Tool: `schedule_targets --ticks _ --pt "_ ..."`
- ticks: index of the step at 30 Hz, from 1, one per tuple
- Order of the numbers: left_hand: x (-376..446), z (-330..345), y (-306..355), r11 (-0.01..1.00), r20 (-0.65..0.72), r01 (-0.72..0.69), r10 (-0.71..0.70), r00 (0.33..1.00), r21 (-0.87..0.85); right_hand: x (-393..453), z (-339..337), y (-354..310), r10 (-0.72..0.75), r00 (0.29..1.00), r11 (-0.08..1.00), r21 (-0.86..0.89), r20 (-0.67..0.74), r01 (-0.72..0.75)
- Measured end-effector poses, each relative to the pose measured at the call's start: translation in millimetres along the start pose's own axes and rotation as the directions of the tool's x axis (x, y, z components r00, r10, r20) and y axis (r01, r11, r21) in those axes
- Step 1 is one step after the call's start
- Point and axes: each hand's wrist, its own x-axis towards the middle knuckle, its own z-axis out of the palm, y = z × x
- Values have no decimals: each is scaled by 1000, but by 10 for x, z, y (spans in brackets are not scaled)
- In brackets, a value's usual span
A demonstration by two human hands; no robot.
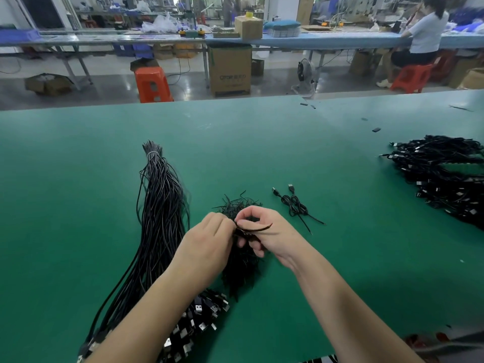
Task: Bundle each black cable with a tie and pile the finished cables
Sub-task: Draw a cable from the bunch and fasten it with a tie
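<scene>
Over the green tabletop [78, 179], left hand [207, 247] and right hand [264, 231] meeting above the heap of ties [241, 271], fingers of both pinching one tie [255, 228]. Unbundled cables [159, 205] left; finished pile [445, 174] far right.

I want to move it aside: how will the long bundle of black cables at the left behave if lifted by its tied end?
The long bundle is probably floppy: its strands curve and spread below the tie. It may feel heavy at the bottom, where many plugs cluster. Loose strands could slip out.
</scene>
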Motion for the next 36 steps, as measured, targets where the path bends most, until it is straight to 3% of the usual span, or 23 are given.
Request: schedule_targets --ticks 4,8,12,15,19,21,24,27,29,32,36 --pt "0 -10 -9 936 40 282 -280 959 -213 -14 -26 -24 11 996 995 95 87 -19" --pt "47 -50 -71 721 96 537 -557 825 -437 -12 -51 -33 -100 990 994 61 100 94" --pt "89 -59 -86 407 281 638 -653 704 -654 7 -57 -39 -179 983 979 -94 29 181" --pt "107 -61 -57 316 314 623 -650 692 -716 18 -14 -33 -209 978 975 -76 27 210" --pt "105 -55 -67 385 298 618 -625 721 -686 6 -11 -39 -211 977 966 -155 -17 206" --pt "86 -68 -67 558 228 571 -566 792 -602 2 -18 -34 -177 984 976 -138 -32 171" --pt "62 -119 -43 808 94 390 -390 916 -442 -11 -9 -42 -143 989 989 -44 -24 142" --pt "22 -122 -42 885 29 277 -288 957 -375 -27 4 -39 -129 991 990 54 39 127" --pt "8 -115 -31 793 79 388 -400 913 -469 -26 12 -28 -132 989 988 93 60 126" --pt "54 -94 -56 516 276 603 -575 770 -608 -29 2 -21 -122 990 987 110 73 114" --pt "95 -130 -79 124 444 663 -650 617 -739 -59 -25 -19 -168 981 984 -37 101 173"
